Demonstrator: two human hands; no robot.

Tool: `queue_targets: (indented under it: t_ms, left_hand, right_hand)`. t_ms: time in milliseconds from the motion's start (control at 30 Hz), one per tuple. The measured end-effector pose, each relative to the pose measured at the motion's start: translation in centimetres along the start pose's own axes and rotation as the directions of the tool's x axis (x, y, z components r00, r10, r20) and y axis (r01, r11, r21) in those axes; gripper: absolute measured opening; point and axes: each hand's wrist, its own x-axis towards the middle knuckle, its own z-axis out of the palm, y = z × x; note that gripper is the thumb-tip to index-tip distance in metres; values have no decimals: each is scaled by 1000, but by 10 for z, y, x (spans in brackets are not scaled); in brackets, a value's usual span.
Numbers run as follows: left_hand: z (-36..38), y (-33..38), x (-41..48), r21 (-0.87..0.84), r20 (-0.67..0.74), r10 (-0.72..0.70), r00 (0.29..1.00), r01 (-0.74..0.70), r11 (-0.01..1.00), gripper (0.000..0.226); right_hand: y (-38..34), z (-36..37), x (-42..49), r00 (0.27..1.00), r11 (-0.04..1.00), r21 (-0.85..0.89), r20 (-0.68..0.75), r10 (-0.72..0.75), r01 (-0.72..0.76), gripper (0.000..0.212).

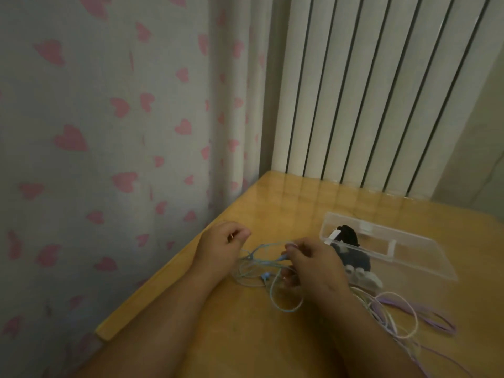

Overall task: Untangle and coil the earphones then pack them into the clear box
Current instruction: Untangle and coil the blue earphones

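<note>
Wooden worktop (245,345). Blue earphones (261,271) lie in a loose tangle on it between the two hands. Right hand (313,264) pinches a stretch of the blue cord at its fingertips. Left hand (222,242) has its fingers curled beside the tangle; cannot tell whether it grips the cord. Clear box (403,257) lies just right of the right hand, with dark items inside. Purple and white cords (395,315) lie heaped near the box.

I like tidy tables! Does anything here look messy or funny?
Yes. The blue earphones lie in a tangled jumble on the table by the right hand, which pinches their cord. More purple and white cords sprawl loose to the right, near the clear box.
</note>
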Motion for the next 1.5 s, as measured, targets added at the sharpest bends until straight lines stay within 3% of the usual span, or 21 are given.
queue_targets:
  t_ms: [133, 200, 300, 400, 500, 633, 733, 867, 1033, 1133, 1233, 1300, 1400, 1500]
  left_hand:
    - [-3, 1, -1, 26, 194, 32, 980, -38, 999, 29]
    - [-4, 2, -3, 67, 195, 26, 981, -39, 997, 39]
    - [-7, 5, -8, 163, 104, 3, 995, -20, 986, 32]
    - [-11, 7, -8, 180, 47, 76, 996, -84, 980, 35]
    - [-12, 13, -11, 121, 132, 109, 985, -125, 985, 41]
    - [-5, 12, -13, 163, 264, 9, 964, -54, 985, 15]
    - [-6, 10, -10, 197, 153, -14, 988, -17, 980, 8]
    - [-11, 10, -7, 111, -114, -30, 993, 42, 993, 14]
    - [-21, 7, -4, 130, -429, -104, 897, 175, 976, 17]
    - [-27, 1, -2, 91, -515, -234, 825, 324, 942, 19]
    - [-28, -5, -2, 155, -418, -318, 851, 411, 898, 20]
    - [-26, -4, -4, 356, -278, -336, 900, 422, 834, 26]
    - [-19, 0, -9, 559, -184, -248, 951, 309, 770, 44]
    - [-16, 8, -8, 437, -139, -26, 990, 85, 895, 55]
  right_hand:
    - [-1, 1, 1, 1000, 999, 52, -7, 7, -7, 17]
    - [-1, 1, 0, 1000, 998, 64, -26, 17, -15, 11]
    - [-1, 0, -1, 997, 998, 58, -73, -7, 11, 6]
    - [0, 2, 0, 997, 997, 75, -81, 3, 3, 7]
    - [-1, 4, 0, 998, 989, 144, -50, 39, -31, 8]
    - [-2, 6, -2, 999, 988, 155, -25, 29, -25, 11]
    - [-1, 4, -1, 998, 993, 120, -58, 6, 1, 14]
    - [3, -1, 2, 990, 994, -104, -134, -46, 33, 11]
    - [3, -4, 3, 985, 968, -249, -164, -63, 20, 10]
    - [-1, -4, -2, 958, 972, -218, -247, -148, 93, 11]
    - [-6, -4, -5, 893, 976, -103, -394, -216, 190, 17]
    - [-8, -2, -5, 897, 975, 1, -392, -205, 223, 19]
    - [-6, 0, -3, 921, 974, -33, -319, -222, 223, 20]
    - [-9, -1, -4, 929, 971, -8, -292, -229, 237, 22]
